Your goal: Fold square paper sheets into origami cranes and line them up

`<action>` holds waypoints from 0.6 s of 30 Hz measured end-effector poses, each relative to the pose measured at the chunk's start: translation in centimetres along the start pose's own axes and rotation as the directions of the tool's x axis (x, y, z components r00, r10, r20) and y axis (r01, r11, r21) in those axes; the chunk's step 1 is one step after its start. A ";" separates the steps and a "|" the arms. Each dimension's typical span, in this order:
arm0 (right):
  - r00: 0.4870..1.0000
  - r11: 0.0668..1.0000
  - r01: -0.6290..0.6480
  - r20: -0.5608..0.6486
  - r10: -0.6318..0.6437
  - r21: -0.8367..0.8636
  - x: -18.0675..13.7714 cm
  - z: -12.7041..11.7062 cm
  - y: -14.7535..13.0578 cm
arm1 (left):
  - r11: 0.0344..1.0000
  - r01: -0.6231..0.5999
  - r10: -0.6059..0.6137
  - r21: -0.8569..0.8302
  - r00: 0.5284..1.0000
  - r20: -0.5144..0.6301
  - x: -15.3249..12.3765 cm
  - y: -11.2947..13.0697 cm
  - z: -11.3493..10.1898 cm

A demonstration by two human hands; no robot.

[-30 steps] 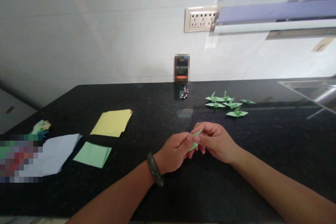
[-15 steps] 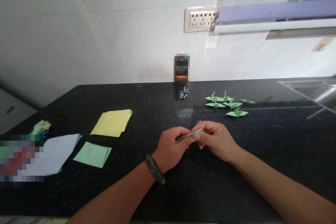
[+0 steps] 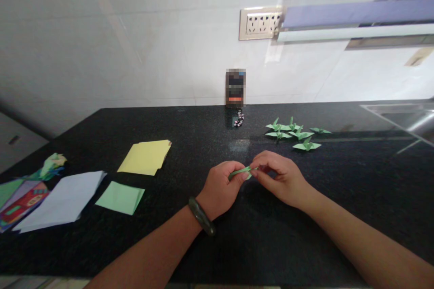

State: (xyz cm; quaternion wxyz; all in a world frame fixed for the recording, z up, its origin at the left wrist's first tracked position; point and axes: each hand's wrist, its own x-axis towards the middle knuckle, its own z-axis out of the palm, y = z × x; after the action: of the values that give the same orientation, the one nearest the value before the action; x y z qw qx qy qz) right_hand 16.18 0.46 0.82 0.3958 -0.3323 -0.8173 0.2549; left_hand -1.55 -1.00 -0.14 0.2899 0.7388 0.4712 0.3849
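Observation:
A narrow folded piece of green paper (image 3: 240,172) is held above the dark countertop. My left hand (image 3: 222,189), with a dark bangle (image 3: 201,216) at the wrist, is closed around its left part, thumb on the near side. At the paper's right end, the thumb and fingertips of my right hand (image 3: 280,178) pinch together; the fingers partly hide that tip. Beyond the right hand stand several folded green paper cranes (image 3: 307,144) in a loose cluster.
To the left lie a green paper sheet (image 3: 121,198), a stack of yellow paper (image 3: 145,158), white sheets (image 3: 64,203) and crumpled paper (image 3: 52,165). A phone-like object (image 3: 235,88) with a beaded strap (image 3: 239,119) leans on the wall. A sink edge (image 3: 400,122) is at right.
My right hand has shifted slightly up, and its thumb has moved from the paper's middle to its right end. The left hand keeps its hold on the green paper.

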 end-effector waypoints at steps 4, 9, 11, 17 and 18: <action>0.998 0.997 -0.045 0.047 0.048 -0.058 0.1 -0.3 -0.3 | 0.997 -0.031 0.030 0.065 0.999 0.017 0.0 0.0 0.0; 0.984 0.986 -0.114 0.121 0.129 -0.121 0.0 -0.6 -0.6 | 0.986 -0.071 0.059 0.151 0.995 0.083 0.0 0.1 -0.1; 0.984 0.986 -0.088 0.144 0.108 -0.140 0.0 -0.7 -0.6 | 0.978 -0.090 0.072 0.187 0.992 0.103 0.0 0.2 -0.1; 0.982 0.990 -0.041 0.180 0.065 -0.136 0.0 -0.4 -0.7 | 0.964 -0.114 0.091 0.239 0.990 0.103 0.0 0.4 -0.1; 0.981 0.990 -0.046 0.180 0.070 -0.134 0.0 -0.4 -0.7 | 0.963 -0.118 0.096 0.242 0.990 0.100 0.0 0.4 -0.1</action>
State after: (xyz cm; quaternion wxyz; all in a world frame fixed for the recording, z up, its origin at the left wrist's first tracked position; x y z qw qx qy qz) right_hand 16.26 0.06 1.48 0.2885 -0.3560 -0.8551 0.2423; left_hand -1.46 -1.16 0.27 0.1945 0.8098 0.4617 0.3054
